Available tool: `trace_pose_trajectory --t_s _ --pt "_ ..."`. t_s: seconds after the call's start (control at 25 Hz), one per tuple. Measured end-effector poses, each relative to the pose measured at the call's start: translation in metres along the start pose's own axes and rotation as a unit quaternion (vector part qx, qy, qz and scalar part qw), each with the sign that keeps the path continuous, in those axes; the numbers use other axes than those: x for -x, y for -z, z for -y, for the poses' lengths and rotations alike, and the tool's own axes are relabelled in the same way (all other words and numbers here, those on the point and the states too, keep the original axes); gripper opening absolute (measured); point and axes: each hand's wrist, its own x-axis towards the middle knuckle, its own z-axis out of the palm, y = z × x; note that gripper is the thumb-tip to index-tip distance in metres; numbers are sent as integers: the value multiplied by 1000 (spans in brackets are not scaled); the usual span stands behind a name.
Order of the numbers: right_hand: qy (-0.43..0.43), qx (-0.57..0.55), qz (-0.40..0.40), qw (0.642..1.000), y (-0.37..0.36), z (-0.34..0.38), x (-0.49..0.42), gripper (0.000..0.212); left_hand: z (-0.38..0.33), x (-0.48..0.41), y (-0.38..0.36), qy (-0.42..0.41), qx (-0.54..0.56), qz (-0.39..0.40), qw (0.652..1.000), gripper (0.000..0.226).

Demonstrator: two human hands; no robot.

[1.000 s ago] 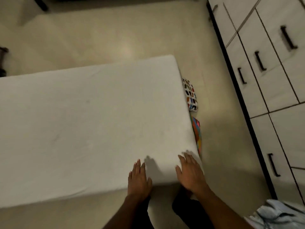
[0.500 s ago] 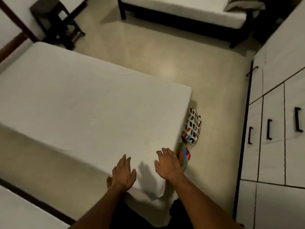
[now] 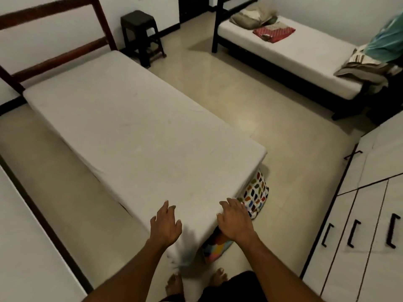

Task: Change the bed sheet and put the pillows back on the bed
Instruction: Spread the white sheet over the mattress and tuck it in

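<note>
A strip of another white bed (image 3: 26, 247) showed at 8 o'clock. Next to it, the big mattress (image 3: 135, 131) with its white bed sheet (image 3: 152, 166) ran from the wooden headboard (image 3: 54, 40) at 10 o'clock down to the near corner at 6 o'clock. The sheet looked smooth and flat on top.

The left hand (image 3: 166, 225) was at 6 o'clock, palm down over the near edge of the sheet, with the fingers spread apart and holding nothing. If it touched the sheet could not be told. The sheet's corner hung down just below this hand.

The right hand (image 3: 236, 223) was just to the right, palm down at the corner's side edge, fingers loose and apart, holding nothing. Below it, a bright striped pillow (image 3: 216, 249) lay on the floor against the bed. A white pillow with colored spots (image 3: 256, 196) lay just beyond it, at 4 o'clock, also beside the bed.

A dark stool (image 3: 141, 35) stood at 12 o'clock. A second bed (image 3: 305, 55) with folded clothes was at 1 o'clock. White cupboards (image 3: 370, 214) with black handles were at 4 o'clock.
</note>
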Motion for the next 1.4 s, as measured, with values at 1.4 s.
trace_pose_trajectory --t_s 1.4 --pt "275 86 140 947 258 -450 -407 109 -513 -334 -99 250 205 -115 939 54"
